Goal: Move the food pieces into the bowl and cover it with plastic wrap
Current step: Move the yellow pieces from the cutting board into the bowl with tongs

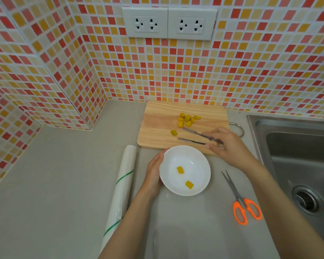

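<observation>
On the grey worktop (pixel 45 184), the round white ceramic bowl (pixel 184 170), holding two yellow food pieces (pixel 180 169), is steadied by the left hand (pixel 153 171), fingers flat against its rim. Beyond, metal tongs (pixel 198 137) are gripped open-tipped by the right hand (pixel 230 146) over the pale wooden cutting board (pixel 157 128), where more yellow chunks (pixel 187 119) are clustered.

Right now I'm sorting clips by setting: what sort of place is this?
Most likely a home kitchen counter: a steel sink, a wooden cutting board with food pieces, and wall sockets on mosaic tile.
</observation>
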The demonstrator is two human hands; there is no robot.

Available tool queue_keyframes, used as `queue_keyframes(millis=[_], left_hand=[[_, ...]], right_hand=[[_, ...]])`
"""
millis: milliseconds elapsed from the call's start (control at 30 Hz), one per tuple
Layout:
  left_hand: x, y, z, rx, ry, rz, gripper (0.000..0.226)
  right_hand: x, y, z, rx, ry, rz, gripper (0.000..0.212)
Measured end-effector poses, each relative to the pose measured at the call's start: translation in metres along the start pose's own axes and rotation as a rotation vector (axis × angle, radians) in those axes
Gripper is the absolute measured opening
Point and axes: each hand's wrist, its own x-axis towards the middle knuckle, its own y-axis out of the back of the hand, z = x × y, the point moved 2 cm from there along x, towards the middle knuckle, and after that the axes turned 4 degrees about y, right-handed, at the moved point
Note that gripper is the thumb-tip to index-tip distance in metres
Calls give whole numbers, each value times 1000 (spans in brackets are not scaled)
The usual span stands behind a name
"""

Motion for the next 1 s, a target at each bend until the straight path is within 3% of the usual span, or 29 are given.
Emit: queue_keyframes(millis=[333, 633, 733, 900, 1000], left_hand=[[5, 3, -4, 11, -29, -5, 27], [5, 3, -3, 39, -25, -9, 25], [5, 3, -2, 25, -25, -20, 27], [4, 3, -2, 7, -33, -40, 30], [5, 3, -3, 16, -20, -10, 26]], right_hand=[[74, -54, 24, -159, -75, -119, 30], [32, -40, 11, -9, -37, 32, 29], [2, -28, -2, 44, -1, -14, 30], [-30, -16, -12, 32, 17, -228, 36], [-16, -7, -8, 37, 9, -110, 38]])
